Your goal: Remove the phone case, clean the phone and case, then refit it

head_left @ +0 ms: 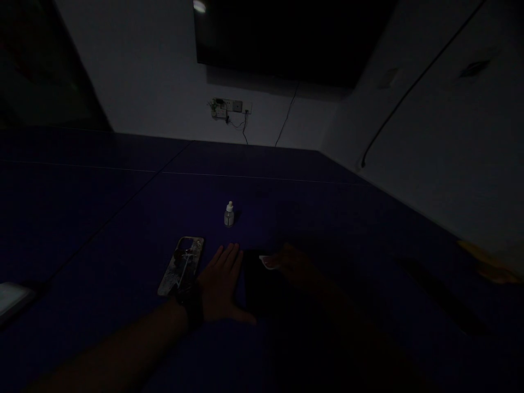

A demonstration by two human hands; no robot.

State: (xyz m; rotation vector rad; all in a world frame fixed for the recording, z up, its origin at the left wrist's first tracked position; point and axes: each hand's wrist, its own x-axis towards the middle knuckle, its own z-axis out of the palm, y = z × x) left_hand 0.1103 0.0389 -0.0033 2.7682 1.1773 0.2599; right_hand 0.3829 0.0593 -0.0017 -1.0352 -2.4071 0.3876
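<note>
The scene is very dark. My left hand [223, 286] lies flat on the blue surface, fingers stretched out and thumb apart, along the left edge of a black flat rectangular thing [256, 284] whose kind I cannot make out. Over that black thing, my right hand [292, 265] is in deep shadow, its fingers closed on a small white pad [268, 262]. Left of my left wrist is a patterned phone case [182, 266] with a large camera opening. A small clear bottle [228, 217] with a white cap stands upright beyond my left fingertips.
A white box-like object [14, 299] sits at the far left, by a dark cable. To the right are a long dark strip [442, 295] and something yellow [487, 262]. Sockets with cables [229, 106] and a large black screen [278, 41] are on the wall ahead.
</note>
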